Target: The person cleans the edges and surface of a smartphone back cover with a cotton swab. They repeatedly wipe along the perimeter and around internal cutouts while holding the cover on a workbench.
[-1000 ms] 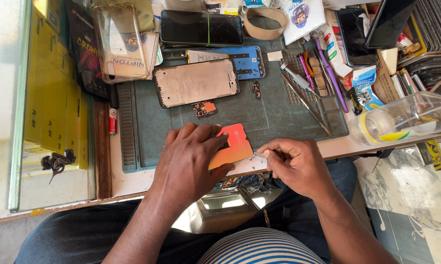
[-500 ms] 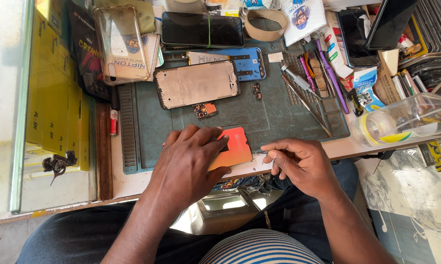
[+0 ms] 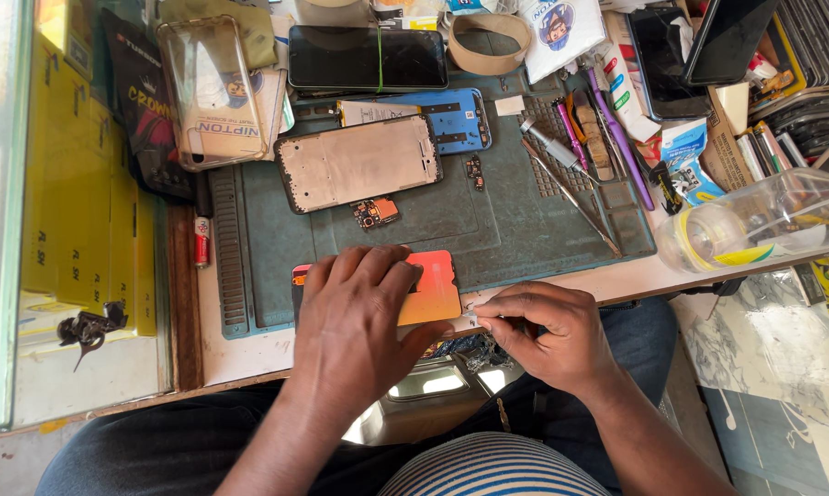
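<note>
My left hand (image 3: 364,317) lies flat on an orange-red phone panel (image 3: 433,287) at the near edge of the grey-green work mat (image 3: 506,234), pressing it down. My right hand (image 3: 548,335) is just right of the panel, fingers pinched on a small whitish strip (image 3: 472,316) at the panel's lower right corner. What the strip is cannot be made out. Farther back on the mat lie a copper-coloured phone frame (image 3: 358,163) and a small circuit board (image 3: 375,213).
A blue phone frame (image 3: 451,118), a black phone (image 3: 367,57), a clear phone case (image 3: 212,92), a tape roll (image 3: 492,41), tweezers and screwdrivers (image 3: 571,174), and a clear plastic bottle (image 3: 763,220) crowd the bench. A glass counter with yellow boxes (image 3: 75,230) stands at left.
My right hand has shifted slightly left and closer to the panel's corner, still pinching the strip. My left hand keeps pressing the orange panel.
</note>
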